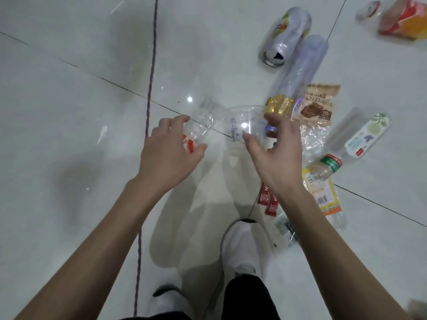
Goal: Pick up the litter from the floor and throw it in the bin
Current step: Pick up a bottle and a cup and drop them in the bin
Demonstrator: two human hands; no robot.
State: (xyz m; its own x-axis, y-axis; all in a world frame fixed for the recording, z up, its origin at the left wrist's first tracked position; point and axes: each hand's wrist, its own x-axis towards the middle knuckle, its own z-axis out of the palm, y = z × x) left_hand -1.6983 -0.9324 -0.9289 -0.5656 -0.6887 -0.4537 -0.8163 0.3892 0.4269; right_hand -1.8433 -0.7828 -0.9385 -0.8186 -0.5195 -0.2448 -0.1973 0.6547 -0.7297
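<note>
Litter lies scattered on the white tiled floor [69, 112]. My left hand [171, 151] grips a crumpled clear plastic cup with red print [198, 123] between thumb and fingers. Just to its right, my right hand [277, 155] curls around a clear plastic cup with blue print [242, 123], thumb on its near side and fingers on its far side. A silver drink can [286, 35], a long clear bottle [300, 72], a brown snack wrapper [316, 105] and a gold wrapper [277, 105] lie beyond my right hand. No bin is in view.
Right of my right arm lie a white-labelled bottle [365, 135], a small green-capped bottle [330, 165], a yellow wrapper [323, 195] and red sachets [268, 202]. An orange-red bag [406, 19] sits top right. A thin cord [150, 88] runs across the floor. My white shoe [245, 245] stands below.
</note>
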